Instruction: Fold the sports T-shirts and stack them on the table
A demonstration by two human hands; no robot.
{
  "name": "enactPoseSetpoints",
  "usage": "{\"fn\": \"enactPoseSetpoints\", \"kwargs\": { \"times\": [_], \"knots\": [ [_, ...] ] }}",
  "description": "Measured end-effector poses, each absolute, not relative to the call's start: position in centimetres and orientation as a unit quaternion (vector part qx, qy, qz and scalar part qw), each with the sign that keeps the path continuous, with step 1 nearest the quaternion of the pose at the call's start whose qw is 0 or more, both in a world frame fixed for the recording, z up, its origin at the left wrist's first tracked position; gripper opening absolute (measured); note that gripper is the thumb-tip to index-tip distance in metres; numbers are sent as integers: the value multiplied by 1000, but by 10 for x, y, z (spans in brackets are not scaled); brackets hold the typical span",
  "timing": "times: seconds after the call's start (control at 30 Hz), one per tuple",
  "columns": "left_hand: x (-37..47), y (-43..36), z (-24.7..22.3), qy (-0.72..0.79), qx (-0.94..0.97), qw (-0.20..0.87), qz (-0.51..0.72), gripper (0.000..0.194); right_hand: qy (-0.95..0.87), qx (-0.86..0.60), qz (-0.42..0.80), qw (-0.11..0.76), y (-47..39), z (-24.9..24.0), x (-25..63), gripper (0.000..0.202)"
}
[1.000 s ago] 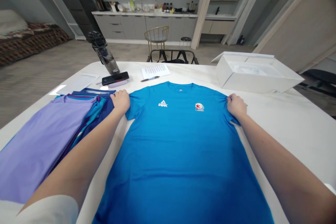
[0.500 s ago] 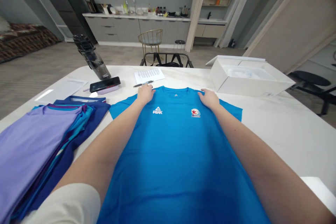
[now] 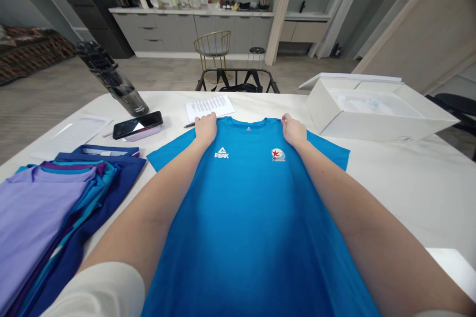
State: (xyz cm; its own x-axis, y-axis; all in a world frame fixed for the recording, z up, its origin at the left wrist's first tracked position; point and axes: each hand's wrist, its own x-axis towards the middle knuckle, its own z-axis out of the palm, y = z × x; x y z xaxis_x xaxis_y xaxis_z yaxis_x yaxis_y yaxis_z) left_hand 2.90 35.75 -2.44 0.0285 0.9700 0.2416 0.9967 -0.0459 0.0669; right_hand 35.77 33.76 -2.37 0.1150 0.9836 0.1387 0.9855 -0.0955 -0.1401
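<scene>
A blue T-shirt (image 3: 245,208) lies front side up on the white table, its collar at the far end and its lower part running off toward me. It carries a white PEAK print and a small round emblem on the chest. My left hand (image 3: 206,129) grips the shirt at the left shoulder, fingers curled over the cloth. At the other shoulder my right hand (image 3: 294,131) pinches the fabric between thumb and fingers. Both sleeves spread outward beyond my hands. A pen (image 3: 189,125) shows partly, just left of my left hand.
Folded shirts (image 3: 48,208) are stacked at the left. Behind them are papers (image 3: 80,129), a phone (image 3: 137,125) on a lilac case and a dark bottle (image 3: 119,86). A printed sheet (image 3: 210,105) lies beyond the collar. An open white box (image 3: 386,124) stands at the right back.
Both hands have closed on the shirt's shoulders, where the fingers lay flatter before. The cloth between them looks smoother. The view has shifted slightly.
</scene>
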Motion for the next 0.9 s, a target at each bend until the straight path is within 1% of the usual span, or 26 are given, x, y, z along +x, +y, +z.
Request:
{"fn": "enactPoseSetpoints", "kwargs": {
  "times": [0.1, 0.23, 0.4, 0.5, 0.7, 0.8, 0.9],
  "knots": [
    [21, 354, -24, -692, -708, 38, -137, 36, -672, -730, -12, 127, 335, -23, 357, 36],
    [-11, 326, -22, -690, -710, 14, -141, 37, -651, -744, -6, 150, 305, -21, 373, 42],
    [-64, 277, -19, -699, -707, 25, -103, 36, -601, -791, 22, 116, 257, -21, 423, 46],
    [-84, 252, -22, -715, -692, 50, -81, 39, -583, -807, 11, 95, 232, -27, 450, 53],
    [-96, 225, -18, -717, -690, 96, -15, 43, -576, -814, -44, 60, 203, -32, 477, 62],
    [-97, 220, -12, -714, -692, 105, 28, 44, -570, -820, -47, 31, 201, -30, 486, 62],
    [-101, 219, -8, -703, -701, 108, 52, 47, -541, -839, -46, 26, 199, -30, 495, 60]
  ]
}}
